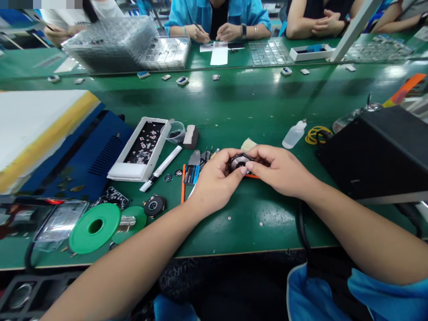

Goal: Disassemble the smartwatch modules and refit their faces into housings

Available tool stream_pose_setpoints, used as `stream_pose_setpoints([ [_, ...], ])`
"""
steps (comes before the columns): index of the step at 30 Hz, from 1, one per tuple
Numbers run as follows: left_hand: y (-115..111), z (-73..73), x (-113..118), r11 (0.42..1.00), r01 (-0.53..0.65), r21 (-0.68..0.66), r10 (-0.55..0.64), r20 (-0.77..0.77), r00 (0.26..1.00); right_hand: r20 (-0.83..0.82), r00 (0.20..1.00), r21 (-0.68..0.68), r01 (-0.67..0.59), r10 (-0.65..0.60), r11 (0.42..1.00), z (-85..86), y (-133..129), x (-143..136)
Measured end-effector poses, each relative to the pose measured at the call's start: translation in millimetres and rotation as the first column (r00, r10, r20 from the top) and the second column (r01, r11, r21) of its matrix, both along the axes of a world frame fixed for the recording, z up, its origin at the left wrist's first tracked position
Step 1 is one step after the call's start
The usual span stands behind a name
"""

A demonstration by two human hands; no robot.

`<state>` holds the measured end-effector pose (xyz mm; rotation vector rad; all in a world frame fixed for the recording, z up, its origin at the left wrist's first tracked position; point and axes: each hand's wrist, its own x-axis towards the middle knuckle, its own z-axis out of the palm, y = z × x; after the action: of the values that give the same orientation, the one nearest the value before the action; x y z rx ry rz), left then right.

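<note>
Between my two hands is a round, dark watch case (240,162), its shiny disc-like face turned up. My left hand (217,180) grips its left side, thumb on the near edge. On the other side, my right hand (276,169) pinches the rim with thumb and fingers. Just beyond the case a pale brush head (248,144) shows in part. Left of my left hand lie a blue-and-black packet (191,174), an orange stick (183,183) and several thin tools, partly covered by the hand. A similar round dark case (154,205) rests nearer my left forearm.
To the left are a white tray (130,171) of small parts, a marker (161,168), a clear cup (175,132) and a green spool (95,228). On the right stand a squeeze bottle (294,134) and a black box (374,151). Co-workers sit across the green bench (220,104).
</note>
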<state>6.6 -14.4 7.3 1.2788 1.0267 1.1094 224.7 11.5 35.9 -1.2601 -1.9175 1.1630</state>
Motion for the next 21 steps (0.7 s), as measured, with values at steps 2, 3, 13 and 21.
stream_pose_setpoints([
  [2, 0.4, 4.4, 1.0, 0.998, -0.016, -0.057, 0.021, 0.078, 0.997, -0.067, 0.998, -0.033, 0.001, -0.003, 0.999, -1.4, 0.7, -0.4],
  [3, 1.0, 6.7, 1.2, 0.995, -0.029, -0.096, 0.04, 0.115, 0.993, -0.103, 0.995, -0.056, 0.004, -0.009, 0.998, -2.2, 0.8, -1.0],
  [13, 6.5, 12.8, 1.7, 0.974, -0.117, -0.194, 0.169, 0.279, 0.945, -0.11, 0.99, -0.131, -0.1, 0.086, 0.986, -2.0, -1.1, -4.8],
  [21, 7.6, 11.6, 2.0, 0.98, -0.129, -0.15, 0.162, 0.234, 0.958, -0.081, 0.976, -0.09, -0.211, 0.204, 0.973, -6.1, -0.5, -1.2],
])
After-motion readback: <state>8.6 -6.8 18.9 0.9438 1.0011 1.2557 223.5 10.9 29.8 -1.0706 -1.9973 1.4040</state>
